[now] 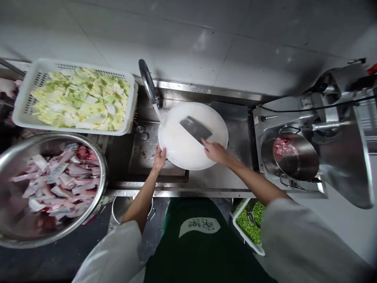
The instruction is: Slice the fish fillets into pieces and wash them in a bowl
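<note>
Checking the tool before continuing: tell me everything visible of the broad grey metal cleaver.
The broad grey metal cleaver has a roughly rectangular blade, slanting from upper left to lower right in the picture over the round white cutting board. The bare right hand grips its handle end, largely hiding it. Whether the blade touches the board cannot be told.

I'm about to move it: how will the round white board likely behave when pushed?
The white board would probably be slippery, with water running onto its edge. It looks stiff, its face showing no sag. Its breadth suggests some heft.
</note>
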Demonstrator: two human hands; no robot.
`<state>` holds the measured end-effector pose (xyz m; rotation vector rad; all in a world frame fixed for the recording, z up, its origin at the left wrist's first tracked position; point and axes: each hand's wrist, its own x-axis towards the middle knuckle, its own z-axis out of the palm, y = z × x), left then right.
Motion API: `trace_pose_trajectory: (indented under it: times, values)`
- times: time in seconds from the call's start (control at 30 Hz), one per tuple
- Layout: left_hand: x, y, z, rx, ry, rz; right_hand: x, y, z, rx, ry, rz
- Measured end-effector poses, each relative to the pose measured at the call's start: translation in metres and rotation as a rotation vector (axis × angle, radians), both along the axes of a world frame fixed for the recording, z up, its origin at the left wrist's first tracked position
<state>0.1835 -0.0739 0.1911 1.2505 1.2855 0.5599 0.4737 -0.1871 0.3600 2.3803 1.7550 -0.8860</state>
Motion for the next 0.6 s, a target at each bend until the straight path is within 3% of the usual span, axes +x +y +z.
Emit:
trace_pose_trajectory:
  times: [0.07, 0.13, 0.27, 0.43, 0.53, 0.6]
  values:
    - [-0.006, -0.002, 0.004, -0.066, -0.027, 0.015, -0.004, 0.057, -0.011, 0.082, 0.087, -0.029]
    - [-0.021, -0.008, 0.01, -0.11, -0.011, 0.031, -0.002, 0.074, -0.018, 0.16, 0.236, -0.136]
    - [-0.078, -0.045, 0.015, -0.09, 0.039, 0.121, 0.019, 0.029, -0.032, 0.243, 0.436, -0.49]
    - [-0.161, -0.129, 0.01, -0.195, 0.152, 0.274, 0.068, -0.039, -0.055, 0.296, 0.357, -0.844]
    - [-0.202, -0.174, 0.012, -0.196, 0.277, 0.335, 0.085, -0.072, -0.068, 0.239, 0.307, -0.977]
    - [-0.222, -0.197, 0.015, -0.198, 0.377, 0.307, 0.073, -0.08, -0.075, 0.175, 0.199, -0.971]
